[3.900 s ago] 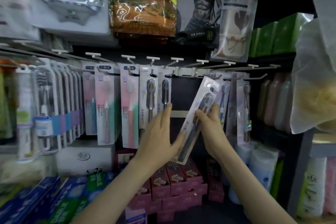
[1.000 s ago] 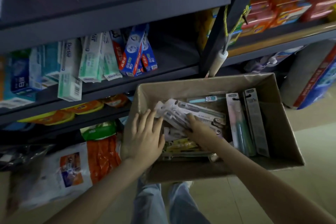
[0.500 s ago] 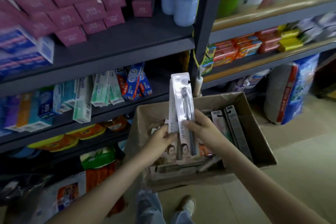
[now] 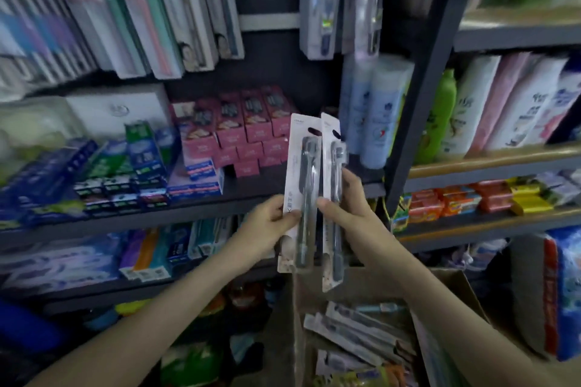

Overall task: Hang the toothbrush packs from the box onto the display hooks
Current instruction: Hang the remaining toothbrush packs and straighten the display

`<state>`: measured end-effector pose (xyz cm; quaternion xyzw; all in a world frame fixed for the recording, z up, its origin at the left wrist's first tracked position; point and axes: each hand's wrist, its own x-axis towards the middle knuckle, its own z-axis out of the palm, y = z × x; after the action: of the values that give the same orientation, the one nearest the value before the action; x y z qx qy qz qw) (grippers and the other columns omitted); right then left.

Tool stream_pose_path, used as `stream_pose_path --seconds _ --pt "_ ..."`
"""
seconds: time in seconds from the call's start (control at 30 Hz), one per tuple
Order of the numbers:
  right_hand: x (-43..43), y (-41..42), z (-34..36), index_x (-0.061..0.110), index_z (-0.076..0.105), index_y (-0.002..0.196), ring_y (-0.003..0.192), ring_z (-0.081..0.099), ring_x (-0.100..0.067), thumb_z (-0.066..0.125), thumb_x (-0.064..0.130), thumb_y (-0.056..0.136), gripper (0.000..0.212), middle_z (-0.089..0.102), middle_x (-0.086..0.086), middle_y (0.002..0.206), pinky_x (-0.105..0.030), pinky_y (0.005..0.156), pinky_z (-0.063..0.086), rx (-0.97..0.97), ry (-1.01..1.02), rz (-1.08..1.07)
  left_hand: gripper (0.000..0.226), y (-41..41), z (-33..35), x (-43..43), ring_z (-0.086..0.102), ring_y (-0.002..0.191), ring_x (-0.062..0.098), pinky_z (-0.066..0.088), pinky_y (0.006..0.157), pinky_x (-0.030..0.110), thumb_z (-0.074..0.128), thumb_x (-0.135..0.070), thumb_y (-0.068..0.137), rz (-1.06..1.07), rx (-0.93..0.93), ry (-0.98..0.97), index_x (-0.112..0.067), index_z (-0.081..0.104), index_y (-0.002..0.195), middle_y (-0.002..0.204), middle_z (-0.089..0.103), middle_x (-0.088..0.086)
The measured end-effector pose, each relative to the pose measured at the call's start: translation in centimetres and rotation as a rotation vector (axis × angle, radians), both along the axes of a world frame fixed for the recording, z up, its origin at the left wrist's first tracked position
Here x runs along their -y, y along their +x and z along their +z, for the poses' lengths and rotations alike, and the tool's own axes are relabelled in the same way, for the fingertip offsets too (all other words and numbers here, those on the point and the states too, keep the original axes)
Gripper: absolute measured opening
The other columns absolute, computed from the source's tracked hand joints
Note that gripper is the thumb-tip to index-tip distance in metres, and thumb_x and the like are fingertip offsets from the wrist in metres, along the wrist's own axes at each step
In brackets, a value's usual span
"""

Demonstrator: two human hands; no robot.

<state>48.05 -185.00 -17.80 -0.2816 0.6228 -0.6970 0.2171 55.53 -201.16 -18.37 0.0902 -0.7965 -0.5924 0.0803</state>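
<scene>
Hanging packs [image 4: 176,9], 11 to 12 o'clock: motion-blurred, tops cut off by the upper edge. Box [image 4: 449,283], 5 o'clock: near side cut off by the lower edge. Held packs [image 4: 301,166], centre: print illegible; fingers of left hand [image 4: 267,229] and right hand [image 4: 352,214] partly hidden behind them.

A shop aisle — dark metal shelves [image 4: 188,212] packed with rows of toothpaste boxes [image 4: 141,160], pink cartons [image 4: 251,126] and bottles [image 4: 377,110], with toothbrush packs [image 4: 163,9] hanging in ranks at far left.

No print is legible, even on the toothbrush packs [image 4: 296,163].
</scene>
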Motion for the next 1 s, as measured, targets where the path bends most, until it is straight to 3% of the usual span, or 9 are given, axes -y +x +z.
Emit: stream_pose_path --seconds 0.13,0.2,0.27,0.37,0.5,0.57,0.7,0.83,1.0 --pt "4.3 -0.9 5.8 0.032 0.031 0.141 0.121 0.051 0.002 0.066 0.034 0.080 0.071 0.051 0.013 0.136 -0.020 0.097 0.044 -0.236 0.000 0.019 0.017 0.2 5.2 4.3 0.066 0.099 0.015 0.052 0.091 0.042 0.056 -0.022 0.097 0.073 -0.117 -0.118 -0.031 0.062 0.109 0.107 0.071 -0.005" --pt "6.6 -1.6 8.5 0.040 0.031 0.135 0.117 0.049 0.010 0.067 0.032 0.082 0.064 0.046 0.014 0.137 -0.012 0.096 0.042 -0.350 0.006 -0.012 0.019 0.4 7.7 6.6 0.066 0.095 0.012 0.052 0.087 0.038 0.055 -0.020 0.097 0.122 -0.186 -0.124 -0.033 0.061 0.109 0.106 0.070 -0.009" --pt "8.7 -2.5 11.0 0.043 0.025 0.137 0.114 0.041 0.020 0.067 0.028 0.086 0.068 0.039 0.019 0.133 -0.004 0.098 0.035 -0.503 0.058 -0.084 0.016 0.5 10.0 8.7 0.064 0.085 0.018 0.050 0.076 0.035 0.055 -0.021 0.097 0.162 -0.247 -0.132 -0.031 0.062 0.106 0.097 0.071 0.001" --pt "11.7 -4.2 14.5 0.033 0.021 0.147 0.111 0.038 0.018 0.066 0.027 0.088 0.075 0.034 0.028 0.127 0.006 0.089 0.026 -0.745 0.111 -0.182 0.017 0.7 13.2 12.1 0.067 0.081 0.009 0.052 0.078 0.033 0.056 -0.015 0.096 0.242 -0.369 -0.141 -0.029 0.063 0.100 0.089 0.073 -0.007" --pt "15.3 -6.4 18.0 0.023 0.018 0.151 0.133 0.033 -0.005 0.062 0.030 0.091 0.075 0.032 0.009 0.148 -0.012 0.102 0.028 -0.895 0.180 -0.254 0.020 1.2 16.8 15.6 0.063 0.085 -0.011 0.049 0.078 0.010 0.053 -0.015 0.098 0.282 -0.458 -0.140 -0.031 0.061 0.106 0.094 0.068 -0.023" --pt "17.0 -7.4 19.1 0.022 0.016 0.152 0.135 0.034 -0.012 0.061 0.027 0.092 0.075 0.033 0.002 0.149 -0.019 0.100 0.031 -0.962 0.210 -0.281 0.018 1.1 17.9 17.2 0.062 0.081 -0.013 0.048 0.073 0.007 0.053 -0.016 0.098 0.323 -0.481 -0.165 -0.030 0.061 0.107 0.096 0.067 -0.021" --pt "19.5 -9.1 21.0 0.023 0.013 0.153 0.118 0.038 -0.007 0.059 0.025 0.093 0.076 0.037 -0.002 0.141 -0.018 0.089 0.031 -1.017 0.233 -0.336 0.016 0.7 19.2 19.3 0.066 0.078 0.018 0.053 0.083 0.048 0.055 -0.018 0.097 0.365 -0.489 -0.165 -0.023 0.063 0.109 0.100 0.072 0.004" --pt "21.0 -10.5 21.9 0.024 0.008 0.153 0.127 0.040 -0.018 0.057 0.025 0.094 0.076 0.035 -0.005 0.143 -0.021 0.088 0.033 -1.007 0.258 -0.417 0.013 0.0 19.1 20.0 0.058 0.053 0.026 0.051 0.064 0.048 0.053 -0.018 0.098 0.323 -0.459 -0.159 -0.011 0.059 0.106 0.093 0.066 0.027" --pt "22.6 -11.1 21.4 0.019 0.001 0.153 0.125 0.042 -0.025 0.054 0.024 0.096 0.078 0.028 -0.011 0.148 -0.022 0.083 0.037 -0.992 0.300 -0.488 0.011 -0.6 18.7 20.2 0.055 0.046 0.026 0.049 0.062 0.051 0.053 -0.017 0.098 0.282 -0.463 -0.130 -0.007 0.058 0.098 0.080 0.068 0.015"
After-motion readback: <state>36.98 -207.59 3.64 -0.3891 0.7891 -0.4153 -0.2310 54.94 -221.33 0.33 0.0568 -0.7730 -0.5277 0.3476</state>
